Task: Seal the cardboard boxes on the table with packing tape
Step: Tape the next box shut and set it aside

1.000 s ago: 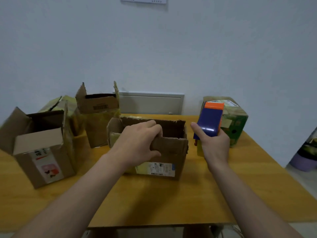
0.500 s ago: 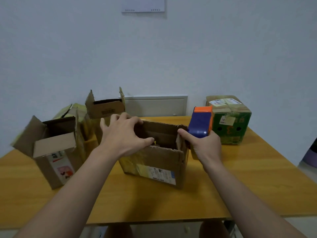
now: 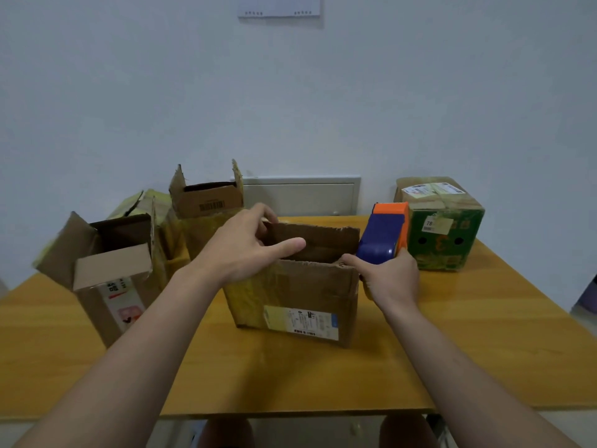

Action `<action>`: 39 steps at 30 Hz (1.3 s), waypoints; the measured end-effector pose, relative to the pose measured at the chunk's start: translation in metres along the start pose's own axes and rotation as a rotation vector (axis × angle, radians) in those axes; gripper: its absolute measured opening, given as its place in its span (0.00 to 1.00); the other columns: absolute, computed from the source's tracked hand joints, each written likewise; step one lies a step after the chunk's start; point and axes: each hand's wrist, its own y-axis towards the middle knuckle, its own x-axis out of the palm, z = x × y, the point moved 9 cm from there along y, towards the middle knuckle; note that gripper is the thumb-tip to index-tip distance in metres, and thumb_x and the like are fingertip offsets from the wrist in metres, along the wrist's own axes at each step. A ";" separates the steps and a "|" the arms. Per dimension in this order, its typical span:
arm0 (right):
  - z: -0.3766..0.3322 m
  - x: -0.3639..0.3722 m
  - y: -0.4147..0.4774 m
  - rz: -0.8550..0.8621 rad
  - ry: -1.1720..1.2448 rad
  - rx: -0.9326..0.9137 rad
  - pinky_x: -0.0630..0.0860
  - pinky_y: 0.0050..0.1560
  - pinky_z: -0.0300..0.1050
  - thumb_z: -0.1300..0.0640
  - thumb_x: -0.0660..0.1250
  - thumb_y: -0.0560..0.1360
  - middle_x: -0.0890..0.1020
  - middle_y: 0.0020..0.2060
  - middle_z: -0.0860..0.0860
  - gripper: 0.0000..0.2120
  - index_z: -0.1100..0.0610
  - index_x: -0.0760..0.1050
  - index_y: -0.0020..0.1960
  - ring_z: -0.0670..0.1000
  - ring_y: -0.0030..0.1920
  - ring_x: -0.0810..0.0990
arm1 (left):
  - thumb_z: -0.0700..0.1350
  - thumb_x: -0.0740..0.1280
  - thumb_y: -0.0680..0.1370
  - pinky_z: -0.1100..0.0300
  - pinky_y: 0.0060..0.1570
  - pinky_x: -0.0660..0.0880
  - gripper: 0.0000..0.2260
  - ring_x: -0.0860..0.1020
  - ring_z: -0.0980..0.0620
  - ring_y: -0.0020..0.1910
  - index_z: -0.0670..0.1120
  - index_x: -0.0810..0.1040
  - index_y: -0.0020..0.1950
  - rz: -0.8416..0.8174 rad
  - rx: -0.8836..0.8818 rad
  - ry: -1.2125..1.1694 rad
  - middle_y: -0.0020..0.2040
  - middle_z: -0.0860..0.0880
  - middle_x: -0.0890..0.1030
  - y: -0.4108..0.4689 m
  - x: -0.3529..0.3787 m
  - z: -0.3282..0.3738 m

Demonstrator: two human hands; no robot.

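An open brown cardboard box (image 3: 300, 295) with a white shipping label stands mid-table, its far flap upright. My left hand (image 3: 245, 247) hovers over the box's left top edge, fingers spread and thumb pointing right, holding nothing. My right hand (image 3: 389, 279) grips a blue and orange tape dispenser (image 3: 384, 236) at the box's right top corner, thumb resting on the near edge. A green box (image 3: 444, 234) at the back right is closed and taped on top.
Open boxes stand at the left: one with a pink label (image 3: 109, 273), a tall one (image 3: 206, 202) behind, a yellowish one (image 3: 151, 205) between them. The wooden table (image 3: 484, 334) meets a grey wall. My knees show below the front edge.
My left hand let go of the near flap and lifted above the box's left edge with fingers spread. My right hand with the dispenser moved in against the box's right corner.
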 end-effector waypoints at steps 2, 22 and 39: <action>0.000 0.000 0.000 0.000 0.016 0.006 0.79 0.44 0.45 0.41 0.83 0.63 0.82 0.51 0.52 0.33 0.56 0.74 0.60 0.51 0.49 0.82 | 0.86 0.58 0.62 0.62 0.43 0.78 0.41 0.80 0.59 0.46 0.62 0.70 0.65 0.076 0.042 0.022 0.53 0.59 0.75 0.000 -0.004 -0.004; -0.053 -0.025 0.012 -0.212 0.240 -0.251 0.79 0.41 0.35 0.42 0.78 0.66 0.84 0.44 0.54 0.25 0.56 0.77 0.56 0.49 0.43 0.85 | 0.68 0.72 0.73 0.45 0.56 0.78 0.19 0.74 0.49 0.51 0.55 0.73 0.48 -0.135 -0.277 -0.042 0.58 0.52 0.71 0.022 0.055 -0.041; -0.097 0.029 0.004 -0.581 0.515 -0.137 0.80 0.39 0.44 0.44 0.69 0.77 0.84 0.39 0.52 0.20 0.60 0.80 0.57 0.51 0.38 0.83 | 0.66 0.63 0.81 0.42 0.61 0.73 0.16 0.75 0.42 0.59 0.55 0.77 0.44 -0.142 -0.205 -0.098 0.49 0.52 0.80 0.016 0.058 -0.024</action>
